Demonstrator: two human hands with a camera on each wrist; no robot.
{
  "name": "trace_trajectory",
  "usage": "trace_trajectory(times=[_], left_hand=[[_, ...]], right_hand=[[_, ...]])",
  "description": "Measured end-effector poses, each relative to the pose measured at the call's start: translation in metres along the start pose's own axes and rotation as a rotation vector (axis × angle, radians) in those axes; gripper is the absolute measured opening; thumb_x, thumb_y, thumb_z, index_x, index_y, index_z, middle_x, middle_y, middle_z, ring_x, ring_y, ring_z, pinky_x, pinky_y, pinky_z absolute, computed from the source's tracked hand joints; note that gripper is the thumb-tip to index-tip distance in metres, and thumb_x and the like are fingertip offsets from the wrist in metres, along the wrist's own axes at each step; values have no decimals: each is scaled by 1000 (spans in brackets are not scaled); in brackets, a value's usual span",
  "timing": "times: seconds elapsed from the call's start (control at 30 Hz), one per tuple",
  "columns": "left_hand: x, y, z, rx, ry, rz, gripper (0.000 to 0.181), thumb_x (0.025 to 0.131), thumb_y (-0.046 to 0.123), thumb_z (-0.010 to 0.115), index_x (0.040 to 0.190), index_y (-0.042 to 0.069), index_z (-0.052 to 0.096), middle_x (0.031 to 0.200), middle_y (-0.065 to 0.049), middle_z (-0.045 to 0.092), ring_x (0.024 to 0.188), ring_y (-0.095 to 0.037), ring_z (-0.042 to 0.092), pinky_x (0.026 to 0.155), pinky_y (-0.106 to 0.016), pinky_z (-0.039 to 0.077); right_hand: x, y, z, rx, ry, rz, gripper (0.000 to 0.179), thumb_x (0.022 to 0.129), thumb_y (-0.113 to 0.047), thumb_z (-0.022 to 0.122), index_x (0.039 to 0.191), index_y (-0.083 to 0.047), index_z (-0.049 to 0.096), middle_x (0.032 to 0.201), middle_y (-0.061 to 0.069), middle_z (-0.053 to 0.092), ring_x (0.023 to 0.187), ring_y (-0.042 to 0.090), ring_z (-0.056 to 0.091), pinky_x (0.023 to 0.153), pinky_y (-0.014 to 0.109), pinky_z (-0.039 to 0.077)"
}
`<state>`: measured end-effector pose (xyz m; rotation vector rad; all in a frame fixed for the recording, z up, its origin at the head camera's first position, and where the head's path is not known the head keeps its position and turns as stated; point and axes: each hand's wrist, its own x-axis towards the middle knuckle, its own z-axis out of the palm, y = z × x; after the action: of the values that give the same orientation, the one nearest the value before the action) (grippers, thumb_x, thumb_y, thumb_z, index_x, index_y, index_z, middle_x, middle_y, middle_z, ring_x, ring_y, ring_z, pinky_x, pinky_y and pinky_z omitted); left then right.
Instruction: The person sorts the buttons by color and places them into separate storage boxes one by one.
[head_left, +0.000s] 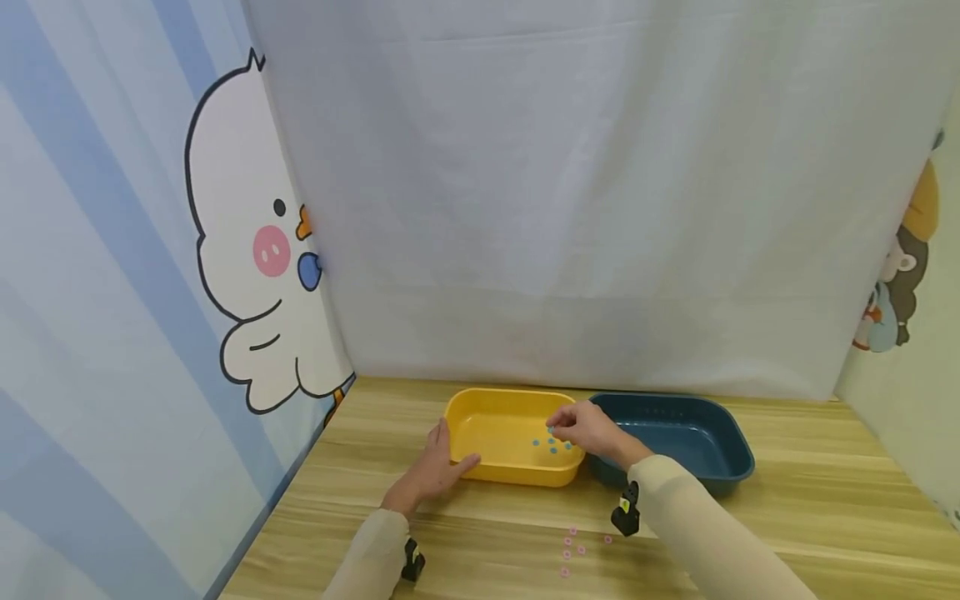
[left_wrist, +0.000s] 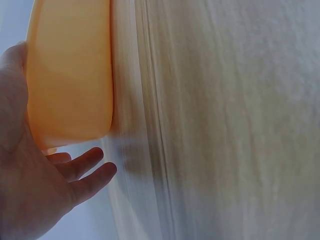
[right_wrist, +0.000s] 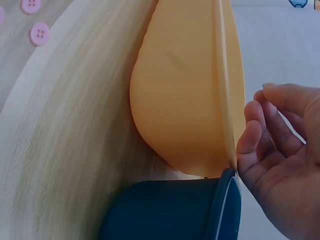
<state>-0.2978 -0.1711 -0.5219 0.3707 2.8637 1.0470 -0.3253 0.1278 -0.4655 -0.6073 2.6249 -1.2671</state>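
Observation:
A yellow plastic basin (head_left: 517,475) stands on the table. My left hand (head_left: 438,468) rests against its near left corner, thumb at the front rim and fingers along the left side. The left wrist view shows these fingers (left_wrist: 90,182) spread and fairly straight, some apart from the wall. Over the basin's right end, my right hand (head_left: 588,427) pinches a small blue button (head_left: 551,430) between thumb and fingertips; only a sliver of it shows in the right wrist view. Several more blue buttons (head_left: 553,451) lie on the basin floor below that hand.
A dark blue basin (head_left: 738,454) stands close against the yellow one, to its right and partly under my right forearm. Several pink buttons (head_left: 581,550) lie scattered on the wooden table (head_left: 480,542) in front. A pale grey curtain (head_left: 585,208) hangs behind the table.

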Motion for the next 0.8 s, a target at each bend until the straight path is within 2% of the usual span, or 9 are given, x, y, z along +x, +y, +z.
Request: trace_trajectory(times=[0.13,0.5,0.7,0.8], left_hand=[[0,1,0,0,-4,-2,98,92,50,55,147,-9,-2,151,-32,7,133,-45,26,107,-52,26],[1,1,-1,18,-11,-6,101,91,56,52,148,-8,-1,150,-31,9,133,-43,27,106,-51,26],[1,-1,-1,23,-14,-15,102,90,58,51,148,-7,-2,151,-29,9,134,-42,27,107,-51,26],[1,-2,-1,24,-17,-20,102,90,57,52,148,-7,-2,151,-29,9,133,-42,28,106,-51,27]], right_hand=[[3,-2,0,-22,8,18,18,92,-9,62,107,-1,68,91,1,65,83,16,61,72,33,52],[15,-5,2,-48,-20,18,21,92,-11,62,108,0,68,91,0,65,84,17,63,73,33,52],[19,-3,5,-52,-41,-7,20,92,-10,61,107,2,67,89,1,65,84,23,62,71,33,51],[21,-2,7,-53,-51,-25,20,92,-10,61,107,2,67,90,2,65,83,22,61,71,34,51]])
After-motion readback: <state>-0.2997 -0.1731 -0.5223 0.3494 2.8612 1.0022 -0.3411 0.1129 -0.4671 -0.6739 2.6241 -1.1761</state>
